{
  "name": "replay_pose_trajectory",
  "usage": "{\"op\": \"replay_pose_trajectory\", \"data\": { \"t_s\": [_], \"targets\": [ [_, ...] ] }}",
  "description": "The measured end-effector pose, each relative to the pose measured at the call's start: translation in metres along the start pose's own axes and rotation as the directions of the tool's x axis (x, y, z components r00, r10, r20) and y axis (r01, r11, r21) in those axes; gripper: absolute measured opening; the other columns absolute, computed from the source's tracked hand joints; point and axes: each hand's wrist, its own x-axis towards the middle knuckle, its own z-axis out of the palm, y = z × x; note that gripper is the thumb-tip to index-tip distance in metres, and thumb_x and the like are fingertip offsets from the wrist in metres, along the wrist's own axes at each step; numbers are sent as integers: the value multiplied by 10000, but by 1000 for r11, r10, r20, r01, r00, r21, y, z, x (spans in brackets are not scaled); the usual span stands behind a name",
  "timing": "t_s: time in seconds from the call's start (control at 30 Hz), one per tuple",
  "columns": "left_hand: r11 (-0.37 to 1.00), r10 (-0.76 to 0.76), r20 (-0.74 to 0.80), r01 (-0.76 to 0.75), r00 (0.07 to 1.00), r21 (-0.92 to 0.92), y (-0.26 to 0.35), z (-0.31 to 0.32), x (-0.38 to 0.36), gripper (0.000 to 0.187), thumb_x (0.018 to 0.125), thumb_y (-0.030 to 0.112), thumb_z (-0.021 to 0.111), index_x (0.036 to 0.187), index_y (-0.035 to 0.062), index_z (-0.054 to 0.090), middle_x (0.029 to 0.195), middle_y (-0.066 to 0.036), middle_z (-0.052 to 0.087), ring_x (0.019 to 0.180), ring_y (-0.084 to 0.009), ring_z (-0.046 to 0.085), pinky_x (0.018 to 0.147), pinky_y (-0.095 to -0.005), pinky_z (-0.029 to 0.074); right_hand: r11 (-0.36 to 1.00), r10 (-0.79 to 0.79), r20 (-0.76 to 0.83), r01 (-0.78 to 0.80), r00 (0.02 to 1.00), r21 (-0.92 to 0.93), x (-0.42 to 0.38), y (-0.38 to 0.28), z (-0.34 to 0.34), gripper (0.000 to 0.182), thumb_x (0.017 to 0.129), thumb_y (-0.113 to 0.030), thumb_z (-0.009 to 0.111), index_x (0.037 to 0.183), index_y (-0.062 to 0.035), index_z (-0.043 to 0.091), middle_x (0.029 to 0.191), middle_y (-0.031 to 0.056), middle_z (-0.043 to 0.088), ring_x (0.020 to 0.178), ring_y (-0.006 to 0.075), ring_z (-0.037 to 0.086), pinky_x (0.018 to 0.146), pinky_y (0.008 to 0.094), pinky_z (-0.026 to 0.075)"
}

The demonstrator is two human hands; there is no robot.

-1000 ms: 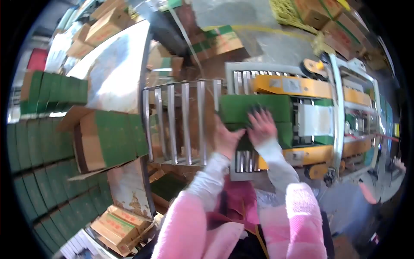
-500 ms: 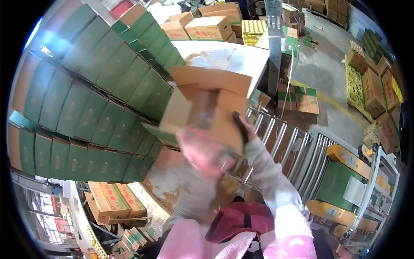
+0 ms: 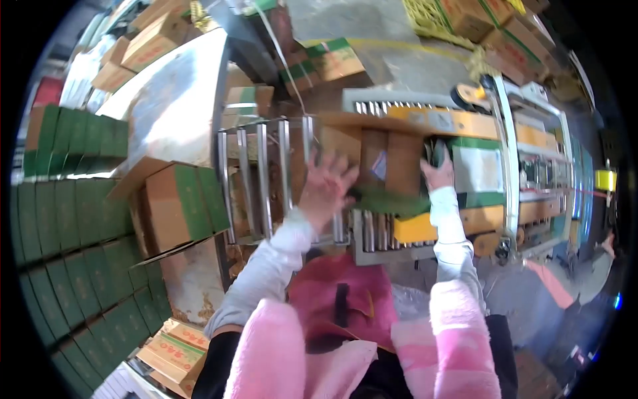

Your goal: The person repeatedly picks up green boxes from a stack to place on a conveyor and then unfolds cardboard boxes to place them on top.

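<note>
An open-topped cardboard box (image 3: 402, 163) sits on the conveyor in front of me, its flaps raised and a small light piece inside. Blur softens its outline. At its left side my left hand (image 3: 327, 186) is open, fingers spread in front of the left flap. My right hand (image 3: 438, 174) is by the box's right edge, closed around a dark slim object (image 3: 438, 153) whose kind I cannot tell. Another box (image 3: 176, 206), brown and green with raised flaps, stands on the table to the left.
Metal rollers (image 3: 264, 179) run beneath and left of the box. On the right is a machine with yellow side rails (image 3: 478, 123) and a pale frame (image 3: 508, 153). Stacked green boxes (image 3: 80, 266) fill the left. A person's arm (image 3: 551, 282) shows at far right.
My view has turned right, from the table and stacked boxes to the conveyor. The open box has come over the rollers by the machine. My left hand has opened at its left side.
</note>
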Motion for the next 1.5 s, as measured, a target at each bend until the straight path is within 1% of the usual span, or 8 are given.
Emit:
{"op": "replay_pose_trajectory", "data": {
  "t_s": [0.1, 0.4, 0.5, 0.6, 0.83, 1.2, 1.37, 1.5],
  "targets": [
    [970, -242, -55, 242, 969, -12, 8, 44, 32, 921, 640, 450, 707, 1365, 95, 263, 1384, -216, 257, 1282, -402, 232, 1026, -599, 119, 605, -707, -94, 530, 701, -594, 18, -127, -3, 570, 691, -272, 660, 1171, -29, 473, 1107, 183, 522, 1072, 343, 464, 960, 459, 340],
    [32, -499, 177, 222, 848, -975, 51, 75, 8, 727, 682, 115, 731, 1301, -1, 368, 1091, -101, 580, 981, -206, 556, 865, -320, 438, 493, -672, 365, 757, 645, -430, -25, 36, 6, 410, 741, -204, 525, 1126, -63, 539, 1135, 120, 535, 1113, 302, 466, 949, 436, 380],
    [780, -561, -547, 173, 622, -602, -1, -52, -120, 546, 807, 136, 603, 1297, 10, 396, 1313, -154, 423, 1171, -241, 435, 955, -328, 388, 445, -596, 329, 643, 732, -624, -17, 10, -2, 360, 820, -101, 459, 1172, -44, 500, 1184, 174, 507, 1084, 283, 498, 984, 384, 367],
    [686, -414, -892, 707, 183, -173, -106, -137, -231, 268, 823, 147, 529, 1018, -29, 582, 1090, -182, 525, 959, -326, 513, 870, -405, 399, 802, -525, 145, 545, 838, -244, -44, -61, 80, 353, 800, -98, 524, 1153, -75, 525, 1207, 174, 491, 1085, 293, 498, 992, 395, 346],
    [896, -232, -820, 443, 523, 29, -118, -159, -215, 149, 775, 162, 519, 798, 34, 593, 825, -96, 578, 863, -276, 532, 845, -463, 359, 477, -279, 795, -641, 538, 601, -164, -241, 403, 683, 787, -232, 666, 1307, 33, 309, 1154, 163, 542, 1053, 235, 533, 916, 391, 437],
    [918, -193, 489, 333, 851, -217, -44, -52, -84, 487, 658, 396, 665, 1056, 125, 595, 1144, -45, 556, 1096, -273, 462, 992, -454, 312, 779, 105, 429, -343, 897, 525, 8, 42, 67, 452, 742, -67, 671, 1159, 28, 522, 1012, 110, 621, 921, 192, 604, 815, 294, 484],
    [997, 40, -101, -33, 994, 64, 6, 19, 1, 763, 626, 456, 680, 1287, 173, 424, 1314, -127, 399, 1239, -328, 326, 1041, -556, 154, 934, -281, -250, 203, 927, -295, -13, -80, -9, 626, 704, -308, 678, 1196, 17, 468, 1109, 213, 547, 1036, 363, 513, 919, 432, 397],
    [819, -478, -225, 338, 849, -464, -1, 100, 22, 1015, 591, 377, 778, 1380, 77, 214, 1344, -201, 340, 1184, -349, 406, 986, -509, 293, 433, -786, 65, 623, 614, -651, 46, -125, 44, 475, 765, -367, 593, 1131, -75, 512, 1088, 142, 539, 1064, 321, 480, 947, 436, 349]
  ]
}}
